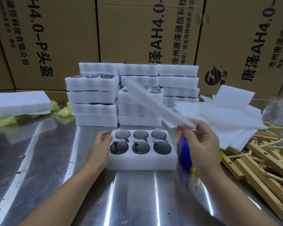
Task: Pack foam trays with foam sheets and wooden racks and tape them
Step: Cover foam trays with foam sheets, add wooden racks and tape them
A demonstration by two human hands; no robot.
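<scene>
Nearest my view, two bare forearms reach out over the scuffed, shiny steel table [47, 168]. I see the left hand [103, 141] resting against the left edge of the white rectangular foam tray [142, 163], its fingers loosely bent and touching the foam without closing round it. The tray lies flat on the table straight ahead, and each of its six round pockets holds a dark grey round glass disc [162, 147]. The right hand [201, 141] is raised over the tray's right end and pinches one corner of a thin white foam sheet [145, 98] between thumb and fingers. The sheet slants up and away to the left, blurred, in the air. Just beside the tray on the right, partly behind that hand, stands a blue object with orange and yellow edges [184, 154]; I cannot tell what it is. Further right, a loose pile of white foam sheets [219, 115] overlaps a heap of pale wooden racks with dowel pegs [260, 162]. Behind the tray stand stacks of filled white foam trays [95, 98], with brown printed cardboard boxes [59, 38] at the back
</scene>
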